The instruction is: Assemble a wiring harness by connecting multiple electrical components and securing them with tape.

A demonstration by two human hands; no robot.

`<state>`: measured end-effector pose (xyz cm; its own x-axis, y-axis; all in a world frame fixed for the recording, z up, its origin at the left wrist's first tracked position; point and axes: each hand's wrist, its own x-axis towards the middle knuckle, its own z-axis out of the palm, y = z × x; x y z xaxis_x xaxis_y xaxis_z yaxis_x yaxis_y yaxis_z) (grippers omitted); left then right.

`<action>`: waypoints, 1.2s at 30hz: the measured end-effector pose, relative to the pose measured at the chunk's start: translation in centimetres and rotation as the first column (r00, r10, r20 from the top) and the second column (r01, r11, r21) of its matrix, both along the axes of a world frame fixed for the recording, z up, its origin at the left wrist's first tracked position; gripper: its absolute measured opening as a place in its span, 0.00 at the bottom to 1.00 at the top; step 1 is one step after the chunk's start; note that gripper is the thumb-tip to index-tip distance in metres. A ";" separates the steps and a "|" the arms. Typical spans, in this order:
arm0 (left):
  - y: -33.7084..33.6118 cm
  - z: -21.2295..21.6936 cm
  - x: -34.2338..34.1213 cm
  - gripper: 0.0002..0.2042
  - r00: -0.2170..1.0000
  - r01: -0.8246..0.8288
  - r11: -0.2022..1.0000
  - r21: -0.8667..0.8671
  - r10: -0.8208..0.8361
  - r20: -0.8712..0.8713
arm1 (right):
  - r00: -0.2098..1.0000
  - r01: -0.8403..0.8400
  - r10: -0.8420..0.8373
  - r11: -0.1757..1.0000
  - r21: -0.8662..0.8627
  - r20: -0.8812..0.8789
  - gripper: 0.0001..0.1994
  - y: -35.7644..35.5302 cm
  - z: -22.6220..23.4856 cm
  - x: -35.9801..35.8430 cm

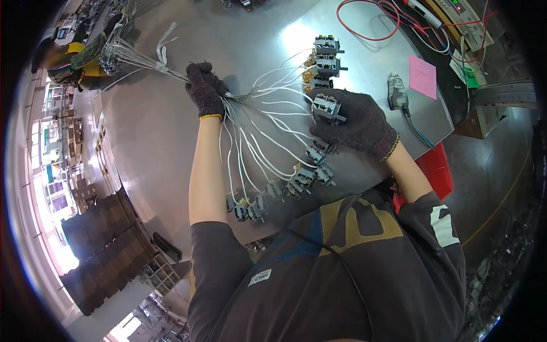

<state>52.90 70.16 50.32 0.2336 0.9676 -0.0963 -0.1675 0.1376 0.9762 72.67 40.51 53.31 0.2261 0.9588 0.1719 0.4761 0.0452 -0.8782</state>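
My left hand (205,90), in a dark knit glove with a yellow cuff, is closed round a bundle of white wires (165,69). From it the wires fan out over the metal table to several small grey electrical components. My right hand (364,122), gloved the same way, grips one grey component (327,107) between thumb and fingers. Just beyond it stand more components (327,64) in a row. Others (307,178) lie nearer my body, and a further cluster (246,208) sits by the table's near edge. A white tie (164,52) is looped round the bundle left of my left hand.
A grey plug with a cable (397,92) and a pink paper (422,77) lie to the right. Red test leads (370,37) run to an instrument (458,14) at the far right. A red bin (437,174) stands below the table's right edge. Another person (77,57) is at far left.
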 end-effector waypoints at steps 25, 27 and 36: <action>-0.3 0.8 0.6 0.20 0.999 0.036 0.999 -0.040 -0.036 0.005 | 0.974 -0.209 0.221 0.964 -0.164 0.055 0.24 -3.1 -0.8 6.6; -0.4 0.7 0.6 0.20 1.000 0.020 0.999 -0.033 -0.020 -0.001 | 0.981 -0.115 0.065 0.952 -0.282 -0.180 0.27 -2.6 1.2 8.6; -0.1 0.4 -0.2 0.21 1.000 0.016 0.999 -0.041 -0.016 0.014 | 0.995 -0.045 0.049 0.998 -0.048 0.088 0.35 4.2 3.0 5.9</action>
